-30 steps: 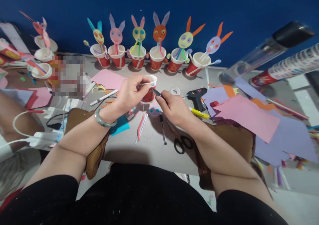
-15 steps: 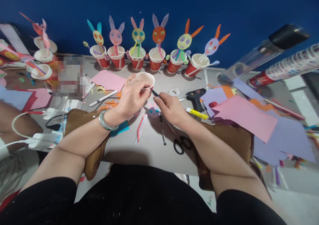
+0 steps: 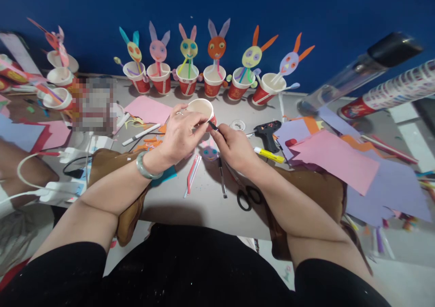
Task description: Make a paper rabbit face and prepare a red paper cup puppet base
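Observation:
My left hand (image 3: 185, 132), with a ring and a bracelet, is closed around a red-and-white paper cup (image 3: 201, 108). The cup is tilted, its mouth turned up and toward the back. In my right hand (image 3: 234, 146) is a slim black pen-like tool (image 3: 213, 126), pinched between thumb and fingers, its tip at the cup's side by my left fingertips. The contact point is too small to make out. Below the hands lie a paper bunny face (image 3: 210, 151), several straws (image 3: 192, 175), a clear-barrelled pen (image 3: 222, 177) and black-handled scissors (image 3: 249, 197).
Several cups with paper bunnies (image 3: 188, 73) line the blue wall. To the right are a black glue gun (image 3: 268, 133), a yellow cutter (image 3: 269, 154), a tape roll (image 3: 237, 125) and pink paper (image 3: 336, 159). White plugs and cables (image 3: 63, 191) sit left, near another person's limb (image 3: 25, 162).
The cup has turned slightly in my left hand and shifted a little right, showing more of its red side. My right hand has moved slightly, keeping the black tool against the cup.

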Tool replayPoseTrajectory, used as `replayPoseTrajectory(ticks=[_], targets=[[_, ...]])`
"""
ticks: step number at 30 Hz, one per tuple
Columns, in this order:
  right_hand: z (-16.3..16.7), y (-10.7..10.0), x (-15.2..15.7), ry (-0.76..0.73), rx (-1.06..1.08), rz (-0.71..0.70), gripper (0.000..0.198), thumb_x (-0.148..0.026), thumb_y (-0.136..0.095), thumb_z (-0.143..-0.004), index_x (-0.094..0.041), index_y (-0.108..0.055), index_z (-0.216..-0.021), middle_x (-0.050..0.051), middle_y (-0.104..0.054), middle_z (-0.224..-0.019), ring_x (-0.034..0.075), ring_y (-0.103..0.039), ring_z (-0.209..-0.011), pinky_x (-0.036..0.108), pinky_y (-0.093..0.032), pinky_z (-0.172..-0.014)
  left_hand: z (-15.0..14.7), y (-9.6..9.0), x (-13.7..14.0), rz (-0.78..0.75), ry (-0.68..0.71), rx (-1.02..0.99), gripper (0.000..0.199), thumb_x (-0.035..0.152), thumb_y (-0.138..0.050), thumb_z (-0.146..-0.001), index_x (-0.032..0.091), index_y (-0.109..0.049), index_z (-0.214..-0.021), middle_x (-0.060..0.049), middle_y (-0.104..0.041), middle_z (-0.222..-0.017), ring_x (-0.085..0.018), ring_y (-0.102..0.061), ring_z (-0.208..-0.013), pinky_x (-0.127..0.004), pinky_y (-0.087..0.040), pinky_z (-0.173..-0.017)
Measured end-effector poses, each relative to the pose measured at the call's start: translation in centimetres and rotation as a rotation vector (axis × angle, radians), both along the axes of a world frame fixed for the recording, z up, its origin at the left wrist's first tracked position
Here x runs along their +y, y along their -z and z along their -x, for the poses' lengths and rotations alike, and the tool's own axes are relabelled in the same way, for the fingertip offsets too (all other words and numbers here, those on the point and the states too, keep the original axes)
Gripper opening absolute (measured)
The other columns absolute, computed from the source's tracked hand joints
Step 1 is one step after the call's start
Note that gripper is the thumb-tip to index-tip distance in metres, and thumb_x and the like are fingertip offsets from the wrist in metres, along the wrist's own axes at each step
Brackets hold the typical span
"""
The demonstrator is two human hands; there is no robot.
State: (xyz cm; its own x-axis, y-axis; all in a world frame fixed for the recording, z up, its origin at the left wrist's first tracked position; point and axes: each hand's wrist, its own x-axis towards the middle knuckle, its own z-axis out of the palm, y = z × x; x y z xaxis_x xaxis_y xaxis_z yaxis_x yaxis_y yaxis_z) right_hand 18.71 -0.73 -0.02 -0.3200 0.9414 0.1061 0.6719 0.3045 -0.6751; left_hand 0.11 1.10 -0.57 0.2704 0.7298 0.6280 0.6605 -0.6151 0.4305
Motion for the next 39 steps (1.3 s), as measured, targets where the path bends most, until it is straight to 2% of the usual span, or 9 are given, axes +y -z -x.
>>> replayPoseTrajectory(ticks=[4, 8, 11, 15, 18, 21, 29, 34, 39], targets=[[0.2, 0.0, -0.4, 0.067, -0.204, -0.095, 0.043, -0.049, -0.035, -0.105, -0.019, -0.065, -0.109, 0.004, -0.062, -0.068, 0.019, -0.050, -0.059, 0.030, -0.025, -0.060, 0.0, 0.0, 0.1, -0.011, 0.005, -0.008, 0.016, 0.028, -0.058, -0.098, 0.022, -0.070, -0.090, 0.000, -0.076, -0.080, -0.017, -0.068, -0.077, -0.046, -0.045, -0.105], [0.3, -0.2, -0.5, 0.101, -0.242, -0.081, 0.040, -0.047, -0.038, -0.104, -0.017, -0.065, -0.110, 0.005, -0.063, -0.070, 0.019, -0.050, -0.061, 0.031, -0.025, -0.061, 0.1, -0.1, 0.2, -0.007, 0.010, -0.006, 0.017, 0.030, -0.057, -0.098, 0.023, -0.071, -0.090, -0.001, -0.076, -0.079, -0.017, -0.068, -0.076, -0.046, -0.046, -0.105], [0.2, -0.3, -0.3, 0.044, -0.051, 0.001, 0.036, -0.047, -0.041, -0.103, -0.019, -0.062, -0.094, 0.002, -0.058, -0.067, 0.016, -0.048, -0.061, 0.030, -0.028, -0.062, 0.2, -0.2, 0.2, -0.021, 0.020, 0.013, 0.017, 0.028, -0.057, -0.098, 0.023, -0.072, -0.093, -0.001, -0.077, -0.083, -0.017, -0.068, -0.077, -0.048, -0.044, -0.109], [0.0, -0.3, 0.3, -0.050, 0.303, 0.232, 0.045, -0.057, -0.046, -0.099, -0.021, -0.051, -0.073, -0.003, -0.048, -0.060, 0.012, -0.043, -0.057, 0.028, -0.034, -0.060, 0.2, -0.1, 0.3, -0.029, 0.024, 0.047, 0.018, 0.024, -0.057, -0.096, 0.023, -0.074, -0.099, 0.000, -0.077, -0.089, -0.018, -0.070, -0.086, -0.052, -0.037, -0.117], [0.2, -0.1, 0.6, -0.041, 0.509, 0.403, 0.050, -0.066, -0.053, -0.093, -0.022, -0.048, -0.069, -0.007, -0.040, -0.055, 0.010, -0.036, -0.052, 0.026, -0.030, -0.054, 0.3, -0.1, 0.4, -0.018, 0.031, 0.066, 0.021, 0.021, -0.057, -0.094, 0.023, -0.073, -0.108, -0.001, -0.077, -0.095, -0.020, -0.071, -0.095, -0.054, -0.032, -0.121], [0.3, 0.0, 0.6, -0.019, 0.604, 0.469, 0.054, -0.072, -0.057, -0.087, -0.023, -0.047, -0.068, -0.008, -0.036, -0.054, 0.008, -0.032, -0.050, 0.025, -0.026, -0.050, 0.4, -0.2, 0.4, 0.009, 0.032, 0.080, 0.024, 0.020, -0.058, -0.094, 0.024, -0.072, -0.113, -0.001, -0.078, -0.099, -0.020, -0.071, -0.101, -0.054, -0.031, -0.122], [0.0, -0.1, 0.7, -0.038, 0.482, 0.368, 0.050, -0.066, -0.047, -0.094, -0.022, -0.051, -0.071, -0.006, -0.040, -0.055, 0.011, -0.038, -0.053, 0.027, -0.030, -0.053, 0.7, -0.1, 0.7, -0.004, 0.031, 0.099, 0.025, 0.018, -0.057, -0.094, 0.025, -0.072, -0.113, -0.001, -0.079, -0.103, -0.020, -0.071, -0.101, -0.053, -0.035, -0.120], [-0.3, -0.7, 0.5, -0.039, 0.247, 0.195, 0.040, -0.052, -0.043, -0.099, -0.022, -0.049, -0.074, -0.002, -0.049, -0.061, 0.013, -0.044, -0.060, 0.030, -0.033, -0.062, 0.7, 0.2, 0.8, -0.005, 0.032, 0.100, 0.022, 0.020, -0.056, -0.098, 0.024, -0.072, -0.112, -0.002, -0.078, -0.103, -0.019, -0.071, -0.101, -0.052, -0.036, -0.119], [-0.2, -0.9, 0.2, 0.020, 0.028, 0.059, 0.035, -0.049, -0.040, -0.100, -0.023, -0.048, -0.078, 0.000, -0.049, -0.064, 0.016, -0.043, -0.062, 0.031, -0.028, -0.063, 0.8, 0.2, 0.8, 0.010, 0.054, 0.110, 0.024, 0.021, -0.053, -0.101, 0.024, -0.071, -0.116, -0.003, -0.077, -0.104, -0.019, -0.070, -0.104, -0.051, -0.033, -0.120]])
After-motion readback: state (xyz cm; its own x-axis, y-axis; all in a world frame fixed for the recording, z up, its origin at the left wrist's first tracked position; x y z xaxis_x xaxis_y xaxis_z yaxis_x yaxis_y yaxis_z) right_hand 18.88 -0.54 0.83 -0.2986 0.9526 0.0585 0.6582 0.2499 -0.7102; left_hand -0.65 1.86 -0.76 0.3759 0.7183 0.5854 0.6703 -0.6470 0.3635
